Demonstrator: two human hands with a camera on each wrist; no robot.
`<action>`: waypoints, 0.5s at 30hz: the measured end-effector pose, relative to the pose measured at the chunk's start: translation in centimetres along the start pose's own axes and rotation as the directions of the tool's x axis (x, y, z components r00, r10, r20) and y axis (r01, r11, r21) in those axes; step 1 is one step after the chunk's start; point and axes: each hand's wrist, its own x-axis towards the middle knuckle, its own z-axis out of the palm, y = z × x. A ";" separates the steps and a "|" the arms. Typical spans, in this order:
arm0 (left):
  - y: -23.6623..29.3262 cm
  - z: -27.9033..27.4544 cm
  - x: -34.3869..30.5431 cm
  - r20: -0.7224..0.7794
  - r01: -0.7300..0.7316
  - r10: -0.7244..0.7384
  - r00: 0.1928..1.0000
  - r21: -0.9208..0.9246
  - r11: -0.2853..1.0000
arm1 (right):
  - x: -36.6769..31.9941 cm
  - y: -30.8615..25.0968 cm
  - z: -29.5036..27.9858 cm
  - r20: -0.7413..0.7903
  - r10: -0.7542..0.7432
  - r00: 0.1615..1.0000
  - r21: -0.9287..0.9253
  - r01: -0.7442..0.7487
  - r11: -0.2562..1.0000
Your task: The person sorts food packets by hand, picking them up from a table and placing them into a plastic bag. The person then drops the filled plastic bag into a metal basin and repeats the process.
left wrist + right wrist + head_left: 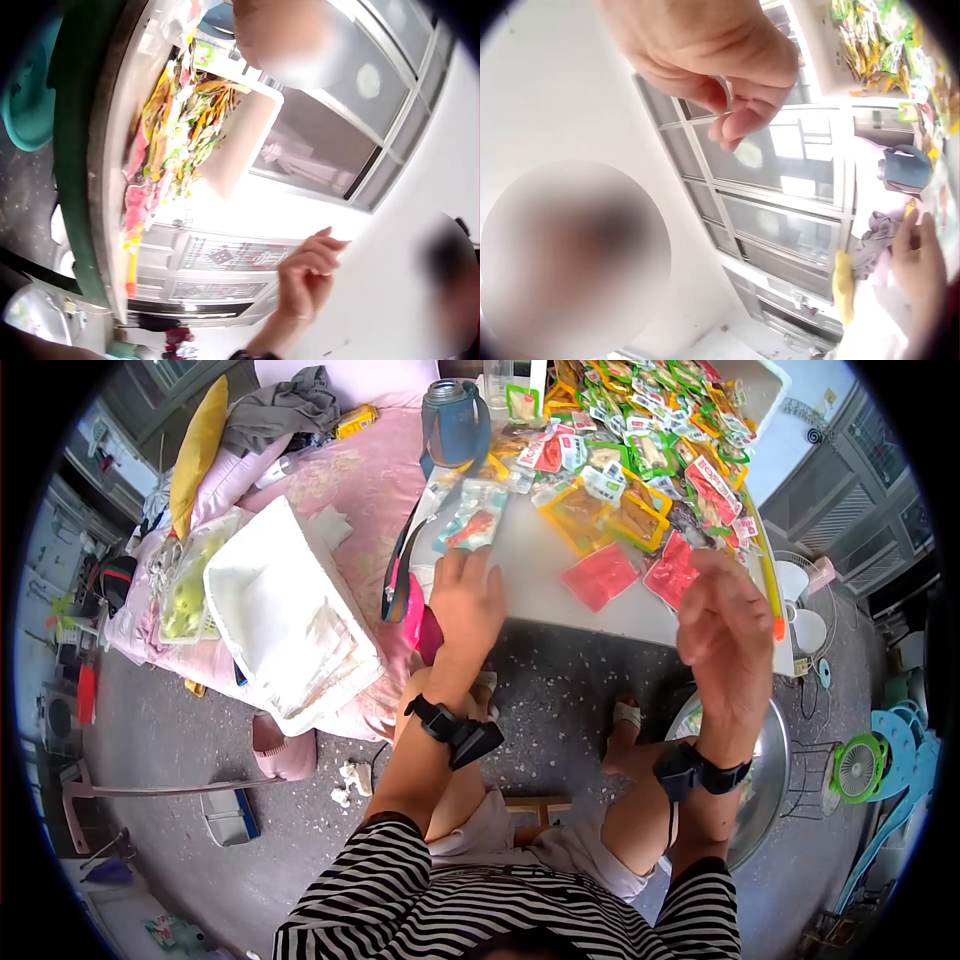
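Note:
My left hand (467, 605) is at the near left edge of the white table (535, 575). Its fingertips lie right at the lower end of a clear, blue-edged packet (472, 515) with something reddish inside. In the right wrist view, the fingers of that left hand (919, 259) look loosely bent. Raised above the table's right side is my right hand (728, 625), fingers relaxed and holding nothing. Below and beside it lie two red packets (600, 577). Yellow-edged packets (580, 515) lie farther back, before a large heap of colourful food packets (640, 435).
A blue insulated bottle (450, 425) with a strap stands at the table's back left. An open white foam box (285, 615) rests on the pink bedding to the left. On the floor at right is a large metal basin (775, 770); a green fan (858, 768) stands beyond.

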 end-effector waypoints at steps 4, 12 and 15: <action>-3.3 -0.2 0.2 0.116 0.102 -0.130 0.985 0.218 0.971 | 2.2 8.5 -2.8 -0.043 0.187 0.981 -0.169 -0.191 0.967; -2.0 -0.2 0.3 0.146 0.142 -0.143 0.979 0.018 0.990 | 2.4 16.8 -6.6 -0.081 0.235 0.969 -0.422 -0.247 0.872; -2.2 -2.6 1.4 0.148 0.170 -0.159 0.976 -0.062 0.984 | 2.4 17.4 -7.5 -0.099 0.202 0.974 -0.404 -0.225 0.887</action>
